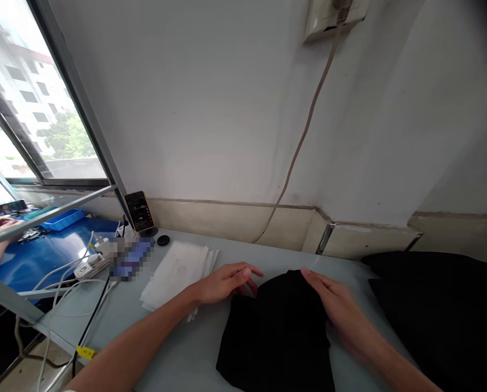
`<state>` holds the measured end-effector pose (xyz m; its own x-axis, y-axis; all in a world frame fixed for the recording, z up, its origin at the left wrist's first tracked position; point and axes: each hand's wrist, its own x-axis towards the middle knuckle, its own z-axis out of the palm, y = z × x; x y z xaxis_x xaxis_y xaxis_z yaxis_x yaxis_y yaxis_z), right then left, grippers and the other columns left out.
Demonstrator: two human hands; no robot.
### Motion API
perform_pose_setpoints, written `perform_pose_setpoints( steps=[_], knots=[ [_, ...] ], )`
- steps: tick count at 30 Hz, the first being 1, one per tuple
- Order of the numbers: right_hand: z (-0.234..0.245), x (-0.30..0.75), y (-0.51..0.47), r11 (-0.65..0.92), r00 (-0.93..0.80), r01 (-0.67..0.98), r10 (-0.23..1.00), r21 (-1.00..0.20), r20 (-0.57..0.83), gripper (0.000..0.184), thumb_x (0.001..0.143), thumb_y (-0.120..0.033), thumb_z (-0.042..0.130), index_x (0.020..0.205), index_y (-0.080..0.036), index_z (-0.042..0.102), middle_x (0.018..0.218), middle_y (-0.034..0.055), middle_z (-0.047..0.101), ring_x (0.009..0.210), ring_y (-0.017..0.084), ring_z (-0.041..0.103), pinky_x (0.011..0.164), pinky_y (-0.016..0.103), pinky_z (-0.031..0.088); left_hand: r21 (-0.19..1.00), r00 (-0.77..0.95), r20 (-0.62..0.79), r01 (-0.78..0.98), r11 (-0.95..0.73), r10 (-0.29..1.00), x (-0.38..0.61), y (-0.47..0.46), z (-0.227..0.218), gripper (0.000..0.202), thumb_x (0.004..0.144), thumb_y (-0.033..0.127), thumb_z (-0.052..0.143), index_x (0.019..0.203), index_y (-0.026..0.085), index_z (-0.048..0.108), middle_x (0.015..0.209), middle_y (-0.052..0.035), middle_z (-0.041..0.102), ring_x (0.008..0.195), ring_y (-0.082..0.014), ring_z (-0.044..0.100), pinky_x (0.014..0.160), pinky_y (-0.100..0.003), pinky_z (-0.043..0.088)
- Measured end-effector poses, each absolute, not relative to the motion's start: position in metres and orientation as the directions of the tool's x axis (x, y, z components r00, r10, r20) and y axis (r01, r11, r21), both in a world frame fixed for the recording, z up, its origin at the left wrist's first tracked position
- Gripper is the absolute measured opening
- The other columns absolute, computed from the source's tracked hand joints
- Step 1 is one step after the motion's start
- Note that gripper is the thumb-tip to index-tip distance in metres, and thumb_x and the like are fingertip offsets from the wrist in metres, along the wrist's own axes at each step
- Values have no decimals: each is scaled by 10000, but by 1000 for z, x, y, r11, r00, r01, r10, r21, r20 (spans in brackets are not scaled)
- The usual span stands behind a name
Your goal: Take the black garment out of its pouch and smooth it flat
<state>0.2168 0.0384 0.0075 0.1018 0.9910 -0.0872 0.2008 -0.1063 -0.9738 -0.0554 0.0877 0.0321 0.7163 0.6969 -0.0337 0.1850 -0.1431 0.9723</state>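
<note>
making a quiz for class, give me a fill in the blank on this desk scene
1. Both hands rest on a folded ____ cloth.
2. The left hand lies beside a stack of ____ sheets.
3. A phone stands propped near the ____.
4. A cord hangs down the ____.

Missing words: black; white; window; wall

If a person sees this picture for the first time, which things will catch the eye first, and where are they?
First, the black cloth lying on the grey table at the bottom centre, with the left hand at its left edge and the right hand resting flat on its right side. Next, the stack of white sheets left of the hands, and the phone propped upright near the window.
</note>
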Motion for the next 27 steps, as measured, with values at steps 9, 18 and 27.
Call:
perform_pose_setpoints(
  steps=[9, 18, 27],
  knots=[
    [-3, 225, 46, 113, 216, 747, 890, -655, 401, 378, 924, -589, 498, 1034, -240, 590, 981, 94, 669, 806, 265, 630, 718, 382, 500, 928, 592, 16, 291, -232, 806, -56, 96, 21, 783, 867, 606, 747, 1507, 285, 427, 1344, -113, 611, 819, -142, 556, 742, -297, 460],
    [8, 214, 24, 321, -313, 623, 938, -713, 149, 349, 1043, -564, 444, 1108, -287, 647, 930, 34, 750, 837, 232, 698, 758, 340, 539, 822, 620, 45, 422, -381, 783, -52, 93, 13, 387, 992, 379, 581, 1354, 245, 543, 868, 21, 635, 718, -140, 551, 666, -259, 423],
    [-5, 215, 32, 554, -432, 671, 832, -492, 348, 289, 1025, -450, 563, 1250, -327, 696, 1232, 80, 708, 1240, 311, 592, 1026, 480, 511, 437, 468, 293, 710, -552, 834, -52, 91, 8, 301, 983, 139, 468, 1264, 222, 539, 1207, -94, 628, 1072, -251, 614, 912, -398, 519]
  ],
)
